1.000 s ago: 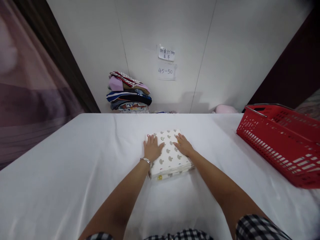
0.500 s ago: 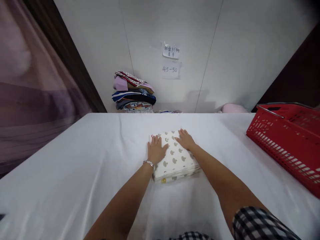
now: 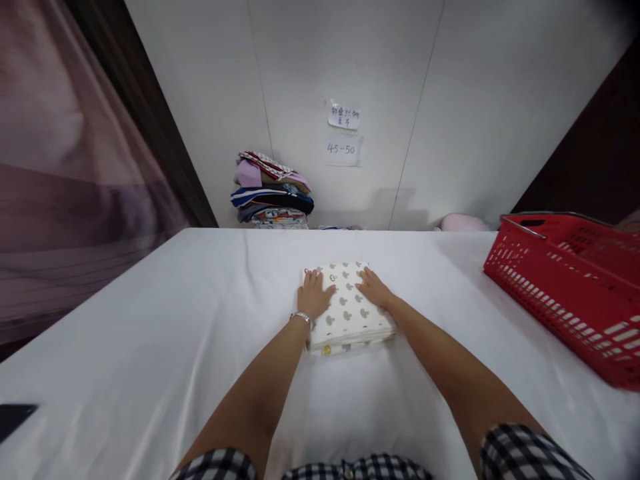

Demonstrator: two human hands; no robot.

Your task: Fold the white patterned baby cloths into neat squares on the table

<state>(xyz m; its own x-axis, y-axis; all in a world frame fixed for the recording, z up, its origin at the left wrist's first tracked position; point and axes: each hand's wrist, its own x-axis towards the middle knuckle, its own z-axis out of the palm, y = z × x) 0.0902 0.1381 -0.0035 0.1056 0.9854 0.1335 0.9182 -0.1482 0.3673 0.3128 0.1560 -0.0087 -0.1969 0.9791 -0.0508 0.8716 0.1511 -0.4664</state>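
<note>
Folded patterned cloth point(image 3: 347, 308) lies mid-table on the white tablecloth point(image 3: 150, 333), with the left hand point(image 3: 315, 296) and right hand point(image 3: 373, 289) pressed flat, fingers spread, on its far corners, a red basket point(image 3: 565, 293) to the right and stacked clothes point(image 3: 273, 199) beyond the far edge.

The red basket point(image 3: 565, 293) is cut off at the right edge.

A folded cloth point(image 3: 347, 308) is laid mid-table point(image 3: 150, 347); right of it a basket point(image 3: 570, 280), behind it a clothes pile point(image 3: 273, 199).
</note>
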